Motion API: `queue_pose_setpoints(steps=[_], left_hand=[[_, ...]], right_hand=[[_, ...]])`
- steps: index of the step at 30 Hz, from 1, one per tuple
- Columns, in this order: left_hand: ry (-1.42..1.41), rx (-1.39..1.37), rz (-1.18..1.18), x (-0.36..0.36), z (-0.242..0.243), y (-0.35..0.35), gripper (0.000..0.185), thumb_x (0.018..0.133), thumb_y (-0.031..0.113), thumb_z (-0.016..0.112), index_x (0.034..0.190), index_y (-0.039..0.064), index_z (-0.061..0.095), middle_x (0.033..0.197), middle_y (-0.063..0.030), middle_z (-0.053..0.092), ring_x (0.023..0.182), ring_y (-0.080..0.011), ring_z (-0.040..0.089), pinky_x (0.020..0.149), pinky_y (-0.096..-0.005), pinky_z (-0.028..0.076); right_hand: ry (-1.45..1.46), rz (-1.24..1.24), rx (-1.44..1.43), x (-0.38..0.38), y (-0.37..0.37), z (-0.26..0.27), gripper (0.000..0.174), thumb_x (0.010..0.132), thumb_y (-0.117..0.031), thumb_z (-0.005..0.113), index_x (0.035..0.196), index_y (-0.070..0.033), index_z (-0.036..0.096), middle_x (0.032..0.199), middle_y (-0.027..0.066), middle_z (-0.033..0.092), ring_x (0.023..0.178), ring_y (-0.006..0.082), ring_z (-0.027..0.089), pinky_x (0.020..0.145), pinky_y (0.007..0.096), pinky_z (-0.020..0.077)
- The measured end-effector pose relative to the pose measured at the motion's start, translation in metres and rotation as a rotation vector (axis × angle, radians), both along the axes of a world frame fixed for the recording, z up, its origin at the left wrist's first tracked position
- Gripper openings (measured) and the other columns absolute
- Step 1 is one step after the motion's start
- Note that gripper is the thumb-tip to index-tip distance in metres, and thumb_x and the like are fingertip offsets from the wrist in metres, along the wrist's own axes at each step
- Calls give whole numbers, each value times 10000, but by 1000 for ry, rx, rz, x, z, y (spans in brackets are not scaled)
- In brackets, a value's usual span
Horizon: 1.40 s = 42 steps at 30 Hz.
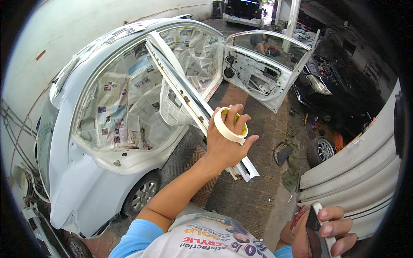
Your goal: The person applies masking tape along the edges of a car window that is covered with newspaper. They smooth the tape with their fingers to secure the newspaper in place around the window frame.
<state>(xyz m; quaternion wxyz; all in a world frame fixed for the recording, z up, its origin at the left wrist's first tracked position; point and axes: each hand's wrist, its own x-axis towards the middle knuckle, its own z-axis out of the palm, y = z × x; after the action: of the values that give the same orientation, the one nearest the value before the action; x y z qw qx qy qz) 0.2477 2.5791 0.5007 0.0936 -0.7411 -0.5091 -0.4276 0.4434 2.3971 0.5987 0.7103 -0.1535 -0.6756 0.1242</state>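
My left hand (222, 151) has its fingers through a roll of masking tape (230, 135), with a short tape end loose near the thumb. The same hand rests over the top edge of an open rear car door (180, 92), seen edge-on with brown spots along it. Newspaper masks the rear door opening (129, 113) of the pale grey car body (96, 190). At the lower right, my right hand (332, 225) grips a smartphone (317, 232), whose dark screen is seen at a slant.
An open front door (258, 74), stripped of its trim, stands beyond. A dark car (326, 84) and a loose wheel (321, 151) are at the right, near corrugated white panels (351, 167). A person (259, 42) crouches behind the door glass. Cloth (292, 174) lies on the floor.
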Motion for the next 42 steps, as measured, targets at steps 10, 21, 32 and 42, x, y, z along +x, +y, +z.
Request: queue_pose_setpoints(steps=[10,21,32,42], left_hand=[[21,-14,26,-31,-1,-20,488,808,441,807,1160,152,631,1383,-89,530,1159,-376,579,977,-519,439],[43,-154,156,-92,14,-58,541,749,376,871,1192,171,638,1412,-84,521,1268,-385,498,1084,-538,330],[83,-142,390,-158,4,-76,702,781,499,841,1298,118,558,1520,-139,411,1308,-410,444,1114,-584,300],[131,-106,443,-235,0,-104,812,799,511,837,1383,89,464,1616,-189,230,1455,-430,317,1145,-575,351]], right_hand=[[119,76,385,-26,40,13,344,1064,-419,411,1227,-121,464,1097,158,582,1033,337,611,953,481,551],[-14,8,95,5,15,-5,291,1080,-399,411,1256,-171,451,1159,116,565,1113,325,595,979,470,560],[16,-10,144,19,26,-15,347,1075,-430,374,1351,-224,416,1206,100,568,1127,335,609,985,529,555],[29,59,243,18,47,-22,473,1071,-511,282,1474,-278,366,1286,99,566,1117,359,626,959,607,544]])
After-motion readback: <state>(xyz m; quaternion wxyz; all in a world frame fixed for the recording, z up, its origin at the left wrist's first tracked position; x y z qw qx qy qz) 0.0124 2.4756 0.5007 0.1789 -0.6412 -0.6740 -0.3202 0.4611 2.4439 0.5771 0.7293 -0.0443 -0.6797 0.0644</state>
